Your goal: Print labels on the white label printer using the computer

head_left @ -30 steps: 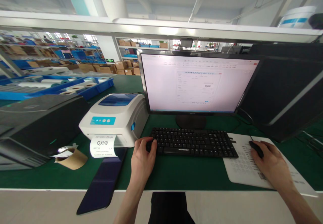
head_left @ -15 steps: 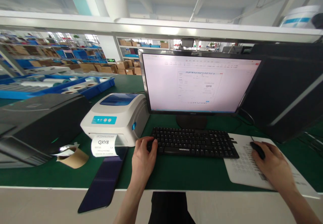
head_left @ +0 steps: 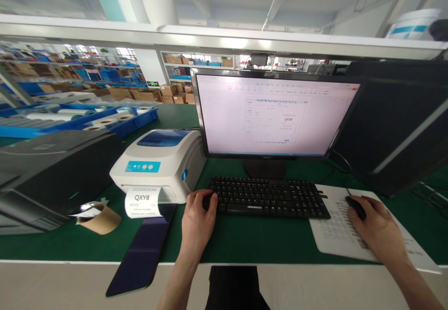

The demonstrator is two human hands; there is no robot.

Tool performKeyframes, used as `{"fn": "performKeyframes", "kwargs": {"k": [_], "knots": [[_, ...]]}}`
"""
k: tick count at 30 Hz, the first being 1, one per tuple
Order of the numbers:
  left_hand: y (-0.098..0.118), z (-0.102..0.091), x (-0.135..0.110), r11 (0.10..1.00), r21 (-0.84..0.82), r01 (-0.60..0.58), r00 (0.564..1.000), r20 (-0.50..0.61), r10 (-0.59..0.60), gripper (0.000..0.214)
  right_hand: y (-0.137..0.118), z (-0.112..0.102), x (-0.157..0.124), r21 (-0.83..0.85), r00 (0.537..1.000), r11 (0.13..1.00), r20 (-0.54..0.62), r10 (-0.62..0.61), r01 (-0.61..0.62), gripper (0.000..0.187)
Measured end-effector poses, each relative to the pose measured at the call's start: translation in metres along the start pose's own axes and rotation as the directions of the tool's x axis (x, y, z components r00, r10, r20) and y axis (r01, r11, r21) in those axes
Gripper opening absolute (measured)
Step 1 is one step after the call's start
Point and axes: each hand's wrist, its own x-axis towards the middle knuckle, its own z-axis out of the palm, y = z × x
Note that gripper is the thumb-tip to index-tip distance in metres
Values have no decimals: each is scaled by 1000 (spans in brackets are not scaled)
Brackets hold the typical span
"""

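Observation:
My left hand point(head_left: 199, 217) lies at the left end of a black keyboard point(head_left: 266, 199), thumb and curled fingers around its corner. Over on the right, my right hand point(head_left: 378, 228) is closed over a black mouse point(head_left: 356, 207), which sits on a white printed mouse pad point(head_left: 329, 235). Behind the keyboard stands a lit monitor point(head_left: 224, 114) showing a window with a label preview reading QXY8. Left of my left hand is a white label printer point(head_left: 164, 161). A printed label point(head_left: 143, 203) marked QXY8 sticks out of its front slot.
A dark phone-like slab point(head_left: 140, 254) lies under the label and overhangs the table edge. Farther left are a cardboard tape core point(head_left: 105, 221) and a black machine point(head_left: 59, 170). Blue trays point(head_left: 140, 121) hold rolls behind. A shelf beam point(head_left: 224, 39) crosses above the monitor.
The view has shifted very slightly. Both hands keep their places on the keyboard and the mouse, and the label and screen look the same.

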Motion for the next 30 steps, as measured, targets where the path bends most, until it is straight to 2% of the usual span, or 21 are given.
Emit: {"fn": "performKeyframes", "kwargs": {"k": [30], "knots": [[-3,1,1,1000,7,-17,1000,-3,17,38,5,5,0,-7,1000,1000,-20,-23,22,62]]}}
